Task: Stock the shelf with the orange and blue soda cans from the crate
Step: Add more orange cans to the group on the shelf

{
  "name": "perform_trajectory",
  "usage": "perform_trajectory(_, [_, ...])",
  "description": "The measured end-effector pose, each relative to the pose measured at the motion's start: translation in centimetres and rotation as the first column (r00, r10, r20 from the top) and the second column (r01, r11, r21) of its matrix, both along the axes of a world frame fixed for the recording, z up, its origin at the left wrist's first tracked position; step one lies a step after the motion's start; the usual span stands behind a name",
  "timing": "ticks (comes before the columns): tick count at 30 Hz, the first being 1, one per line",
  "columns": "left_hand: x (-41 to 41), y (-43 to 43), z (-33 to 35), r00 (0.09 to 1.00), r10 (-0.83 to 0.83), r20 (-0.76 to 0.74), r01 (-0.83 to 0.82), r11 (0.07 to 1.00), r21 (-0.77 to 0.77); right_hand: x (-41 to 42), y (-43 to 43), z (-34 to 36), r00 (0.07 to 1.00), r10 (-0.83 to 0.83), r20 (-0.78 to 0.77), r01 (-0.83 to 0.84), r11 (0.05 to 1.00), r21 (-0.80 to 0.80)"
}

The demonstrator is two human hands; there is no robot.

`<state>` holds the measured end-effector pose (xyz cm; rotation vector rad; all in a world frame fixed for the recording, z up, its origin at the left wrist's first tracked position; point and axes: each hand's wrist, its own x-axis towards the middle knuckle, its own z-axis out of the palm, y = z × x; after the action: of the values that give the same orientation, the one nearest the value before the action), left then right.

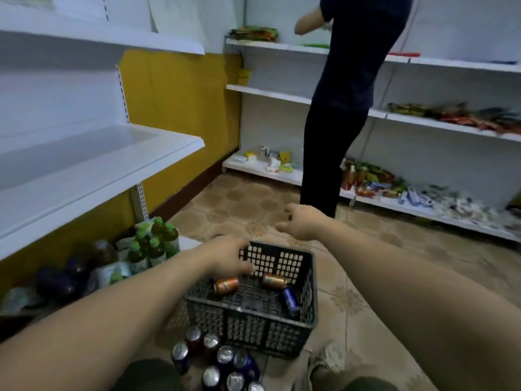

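Three cans lay on their sides on the floor of the dark slatted crate (248, 325). There were two orange cans, one (226, 285) toward the far left corner and the other (274, 280) toward the far wall. The single blue can (290, 301) lay against the right wall.

The left hand (228, 258) hung over the crate's far left rim, fingers relaxed and pointing down, just above the first orange can and holding nothing. The right hand (298, 221) hovered past the crate's far right corner with its fingers loosely curled around nothing.

Just outside the crate's near wall, eight upright cans (225, 356) stood clustered on the tiled floor (394, 263), silver tops showing. Motion blur hid their labels.

To the left rose the white shelf (98, 165), with two boards in view. Below its lower board, a group of green-capped bottles (153, 244) stood on the floor beside some darker bottles too blurred to count.

Across the room, one other person (346, 94) in dark clothes stood against the far shelves (270, 94), whose boards carried assorted packets.
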<state>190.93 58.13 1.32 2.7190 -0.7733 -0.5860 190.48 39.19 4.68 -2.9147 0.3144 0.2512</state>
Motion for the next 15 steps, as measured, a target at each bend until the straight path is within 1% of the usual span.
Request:
perform_trajectory(3, [1.7, -2.8, -3.4, 0.997, -0.013, -0.079, 0.015, 1.000, 0.020, 0.5, -3.4, -3.9, 0.992, -0.039, -0.121, 0.049, 0.996, 0.076])
perform_trajectory(7, [4.6, -6.0, -9.0, 0.980, 0.012, -0.200, -0.007, 1.000, 0.026, 2.2, -7.1, -9.6, 0.978, -0.108, -0.180, 0.138, 0.978, 0.158])
perform_trajectory(10, [7.3, -8.3, -13.8, 0.952, 0.033, -0.304, -0.026, 0.999, 0.027, 4.4, -9.5, -14.0, 0.957, -0.141, -0.254, 0.201, 0.952, 0.231])
perform_trajectory(15, [12.8, -12.5, -23.4, 0.908, 0.091, -0.409, -0.085, 0.996, 0.033, 9.8, -13.1, -22.6, 0.916, -0.174, -0.361, 0.279, 0.924, 0.263])
